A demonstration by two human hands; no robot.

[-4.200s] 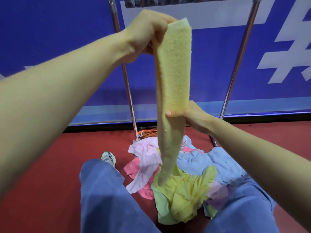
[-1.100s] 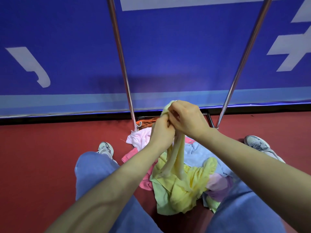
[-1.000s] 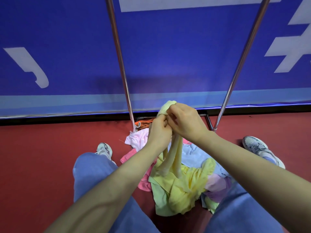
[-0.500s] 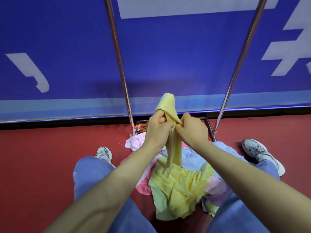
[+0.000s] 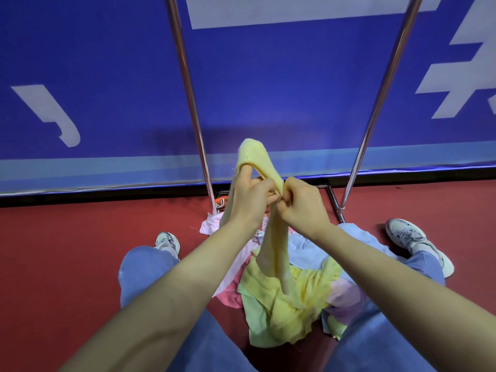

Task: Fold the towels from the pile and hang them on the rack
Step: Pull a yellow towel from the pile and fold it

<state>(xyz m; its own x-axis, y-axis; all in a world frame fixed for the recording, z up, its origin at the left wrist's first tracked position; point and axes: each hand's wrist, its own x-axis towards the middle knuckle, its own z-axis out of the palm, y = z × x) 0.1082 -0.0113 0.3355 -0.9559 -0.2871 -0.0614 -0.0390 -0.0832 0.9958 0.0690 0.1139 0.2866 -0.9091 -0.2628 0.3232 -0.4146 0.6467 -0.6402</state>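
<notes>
A narrow pale-yellow towel (image 5: 273,251) hangs doubled from my two hands, its fold arching up over my left fingers. My left hand (image 5: 252,200) grips it near the top; my right hand (image 5: 303,208) pinches the strip right beside it, knuckles nearly touching. The towel's lower end reaches the pile of towels (image 5: 290,299) on the floor between my knees: yellow, green, pink, white, light blue, lilac. Two slanted metal legs of the rack (image 5: 193,108) rise behind the pile. The rack's top bar is out of view.
A blue banner wall (image 5: 281,89) stands just behind the rack. The floor (image 5: 67,251) is red. My legs in blue trousers and white shoes (image 5: 418,242) flank the pile. An orange item (image 5: 220,202) lies at the rack's base.
From a long strip held high and low, my hands came together and the towel got doubled. In the last second the fold rose over my left fingers and my hands lifted slightly.
</notes>
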